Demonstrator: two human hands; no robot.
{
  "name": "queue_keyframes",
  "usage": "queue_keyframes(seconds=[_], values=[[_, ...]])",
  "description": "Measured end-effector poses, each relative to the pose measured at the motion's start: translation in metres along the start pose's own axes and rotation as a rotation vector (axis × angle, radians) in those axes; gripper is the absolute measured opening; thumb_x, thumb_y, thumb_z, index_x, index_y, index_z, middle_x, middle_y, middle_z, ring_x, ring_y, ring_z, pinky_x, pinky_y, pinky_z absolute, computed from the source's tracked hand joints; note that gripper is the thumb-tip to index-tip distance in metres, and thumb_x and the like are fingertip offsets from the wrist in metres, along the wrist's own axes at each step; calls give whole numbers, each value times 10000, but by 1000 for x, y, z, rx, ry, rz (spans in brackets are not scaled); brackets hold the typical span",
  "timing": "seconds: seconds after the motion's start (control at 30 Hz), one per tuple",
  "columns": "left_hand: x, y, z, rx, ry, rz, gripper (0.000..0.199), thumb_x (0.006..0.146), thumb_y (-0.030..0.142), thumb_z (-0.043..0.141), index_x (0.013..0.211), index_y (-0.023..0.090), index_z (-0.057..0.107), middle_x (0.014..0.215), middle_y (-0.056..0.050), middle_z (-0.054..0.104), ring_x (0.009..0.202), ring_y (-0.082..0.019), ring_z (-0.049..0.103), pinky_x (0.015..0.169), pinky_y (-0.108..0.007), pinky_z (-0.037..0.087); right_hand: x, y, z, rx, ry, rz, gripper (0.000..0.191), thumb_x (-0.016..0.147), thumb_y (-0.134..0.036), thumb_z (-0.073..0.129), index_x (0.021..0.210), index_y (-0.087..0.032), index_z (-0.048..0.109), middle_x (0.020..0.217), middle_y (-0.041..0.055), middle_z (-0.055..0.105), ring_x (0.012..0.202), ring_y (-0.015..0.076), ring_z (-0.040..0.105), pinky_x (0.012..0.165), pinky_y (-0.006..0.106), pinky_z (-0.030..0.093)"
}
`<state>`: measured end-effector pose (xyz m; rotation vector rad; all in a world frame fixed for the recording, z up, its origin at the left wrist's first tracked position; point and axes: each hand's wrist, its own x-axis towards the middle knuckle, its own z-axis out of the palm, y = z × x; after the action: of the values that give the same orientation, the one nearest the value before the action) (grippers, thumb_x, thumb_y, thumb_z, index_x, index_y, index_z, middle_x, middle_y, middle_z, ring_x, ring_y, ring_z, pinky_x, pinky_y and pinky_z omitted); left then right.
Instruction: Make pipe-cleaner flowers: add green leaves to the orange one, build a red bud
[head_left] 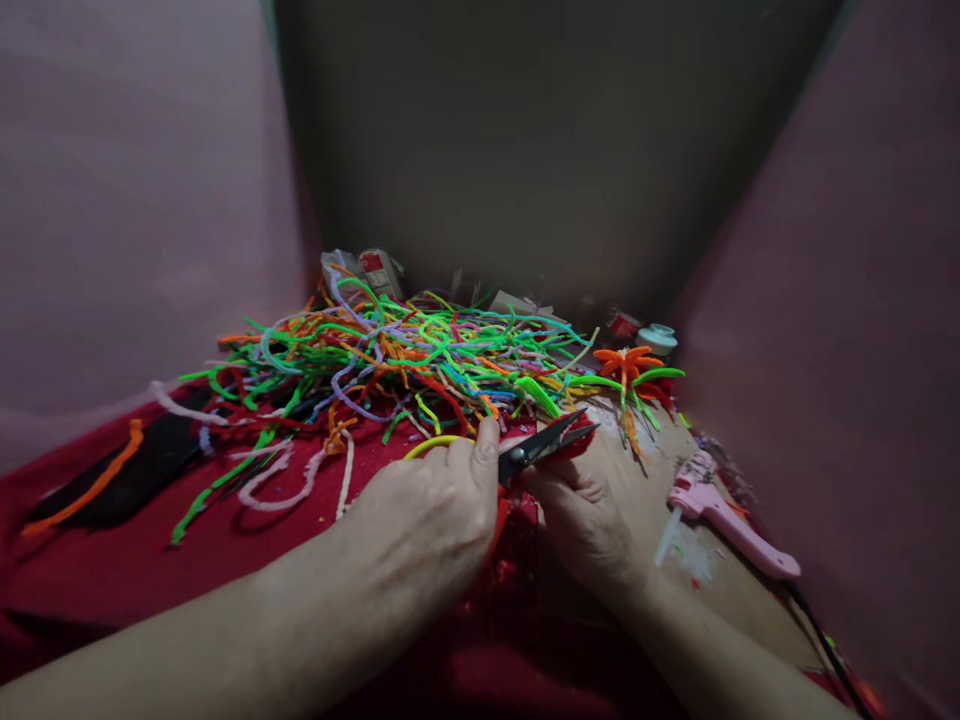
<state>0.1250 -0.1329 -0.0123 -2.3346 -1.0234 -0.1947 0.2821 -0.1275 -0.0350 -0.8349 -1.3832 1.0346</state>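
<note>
My left hand (439, 500) is closed around a pair of scissors (525, 455), its dark blades parted slightly and pointing right. Most of the scissors' handles are covered by my fingers; a yellow loop (433, 444) shows beside the hand. Close by, my right hand (589, 515) pinches a red fuzzy piece (574, 443), which looks like pipe cleaner. The blade tips overlap this red piece; whether they touch it I cannot tell. Just beyond both hands lies a large tangled heap of coloured pipe cleaners (420, 350).
An orange pipe-cleaner flower (627, 362) with green parts lies beyond my right hand. A pink glue gun (731, 520) with a cord rests on the brown board (757, 610). Behind the flower stands a pale blue-lidded jar (657, 340). Red cloth (112, 575) covers the left side.
</note>
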Motion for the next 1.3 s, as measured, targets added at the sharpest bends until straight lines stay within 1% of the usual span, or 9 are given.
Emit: queue_keyframes(seconds=[0.3, 0.43, 0.53, 0.7, 0.8, 1.0, 1.17, 1.23, 1.3], values=[[3, 0, -10, -60, -204, -4, 568, 751, -30, 308, 1298, 12, 457, 903, -175, 669, 680, -220, 656, 511, -302, 536, -1, -2, 1, -73, -6, 7, 248, 734, -105, 559, 708, -272, 740, 601, -18, 657, 684, 196, 577, 627, 317, 478], [4, 0, -12, -55, -255, 12, 575, 750, -27, 305, 1309, 3, 438, 933, -189, 665, 699, -226, 661, 511, -300, 535, -1, -7, 3, -142, -16, -11, 245, 733, -99, 562, 742, -256, 749, 620, -8, 669, 725, 205, 593, 671, 324, 486], [2, 0, -9, -50, -250, 30, 578, 747, -25, 316, 1312, 9, 431, 908, -171, 667, 669, -198, 655, 508, -265, 527, -1, -5, 3, -149, -4, -14, 245, 746, -118, 557, 782, -261, 752, 632, -9, 680, 723, 202, 596, 673, 322, 489], [-5, 0, -2, -14, -129, 56, 557, 746, -11, 322, 1291, -12, 438, 840, -149, 661, 630, -192, 642, 475, -259, 507, -1, -5, 2, -201, -18, -25, 256, 760, -132, 544, 803, -276, 751, 650, -13, 693, 768, 211, 619, 710, 336, 496], [-7, 0, 1, 0, -106, 72, 551, 749, -4, 322, 1288, -17, 436, 811, -141, 657, 613, -196, 637, 461, -264, 498, -1, -4, 0, -233, -38, 10, 240, 759, -137, 552, 807, -264, 751, 681, -5, 702, 784, 216, 628, 724, 343, 499], [-4, -4, -3, -72, -151, 81, 552, 773, -2, 295, 1311, 24, 412, 935, -177, 665, 631, -189, 655, 514, -269, 521, -6, 19, -4, 144, -69, 138, 165, 797, -249, 578, 852, -260, 733, 765, 3, 707, 764, 200, 623, 751, 352, 495], [10, -23, -3, -201, -261, -99, 538, 795, 12, 320, 1333, 26, 352, 914, -164, 678, 669, -186, 677, 576, -258, 530, -5, 25, -7, 277, -58, 140, 147, 809, -272, 584, 818, -252, 730, 994, 25, 658, 915, 193, 579, 766, 312, 474], [15, -31, 5, -205, -348, -179, 525, 799, -6, 295, 1322, 8, 347, 876, -170, 681, 710, -215, 688, 594, -289, 532, -3, 22, -7, 330, -65, 158, 148, 802, -259, 583, 799, -246, 730, 984, 35, 649, 885, 185, 575, 744, 303, 476], [17, -35, 17, -221, -424, -224, 463, 817, 6, 280, 1259, 23, 419, 827, -164, 684, 716, -253, 691, 568, -326, 525, -2, 20, -8, 374, -70, 157, 152, 796, -243, 579, 780, -246, 730, 963, 35, 651, 885, 183, 575, 749, 299, 474]])
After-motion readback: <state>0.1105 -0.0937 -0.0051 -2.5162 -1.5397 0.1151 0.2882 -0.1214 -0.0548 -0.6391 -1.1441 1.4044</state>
